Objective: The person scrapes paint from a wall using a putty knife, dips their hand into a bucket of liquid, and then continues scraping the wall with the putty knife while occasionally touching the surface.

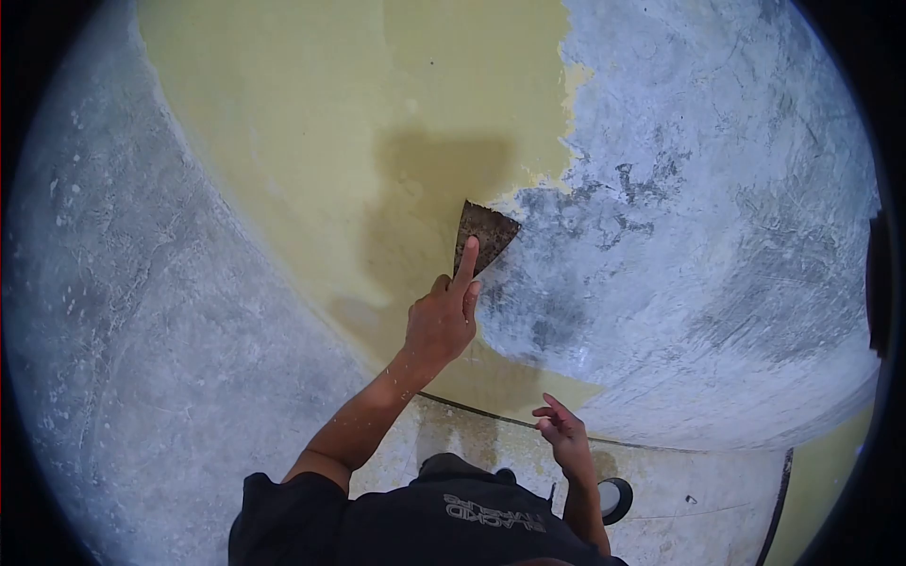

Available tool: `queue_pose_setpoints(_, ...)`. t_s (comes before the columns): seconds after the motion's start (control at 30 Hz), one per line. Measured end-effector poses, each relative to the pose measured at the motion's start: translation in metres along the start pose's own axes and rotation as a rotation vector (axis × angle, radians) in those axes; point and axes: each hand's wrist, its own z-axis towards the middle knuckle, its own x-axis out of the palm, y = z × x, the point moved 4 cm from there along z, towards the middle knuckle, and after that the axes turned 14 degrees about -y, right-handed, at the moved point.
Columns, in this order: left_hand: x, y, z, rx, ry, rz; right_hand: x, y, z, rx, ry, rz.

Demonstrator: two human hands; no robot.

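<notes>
My left hand (442, 321) is closed around the handle of a wide scraper (488, 229), with the index finger stretched along its rusty, dark blade. The handle is hidden in the hand. The blade's front edge rests at the border between yellow paint (311, 123) and a scraped grey-white patch (604, 274) on the wall. Ragged paint edges run upward from near the blade. Lower and to the right, my right hand (563, 436) hangs in front of my body, its fingers loosely bent and apart, holding nothing.
A grey unpainted wall surface (142, 311) meets the painted part on the left. Below the wall, a dark line borders the pale floor (661, 481). A round white thing with a dark rim (615, 500) is beside my right forearm. A dark object (878, 283) stands at the right edge.
</notes>
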Motion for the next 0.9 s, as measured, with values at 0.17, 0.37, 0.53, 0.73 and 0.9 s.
queue_pose_setpoints(0.17, 0.005, -0.001, -0.022, -0.098, 0.108, 0.028, 0.01, 0.017, 0.0, -0.017, 0.118, 0.008)
queue_pose_setpoints(0.37, 0.003, -0.005, -0.014, -0.077, -0.019, -0.088, 0.018, 0.011, 0.002, 0.021, 0.127, -0.022)
queue_pose_setpoints(0.53, 0.002, -0.011, 0.002, -0.072, -0.098, -0.133, 0.05, 0.071, 0.017, -0.334, 0.062, -0.231)
queue_pose_setpoints(0.73, 0.004, -0.011, -0.007, -0.142, -0.037, -0.145, 0.069, 0.145, 0.044, -0.954, -0.257, -0.638)
queue_pose_setpoints(0.9, 0.004, -0.009, 0.006, -0.141, -0.074, -0.132, 0.08, 0.211, 0.085, -1.175, -0.431, -0.694)
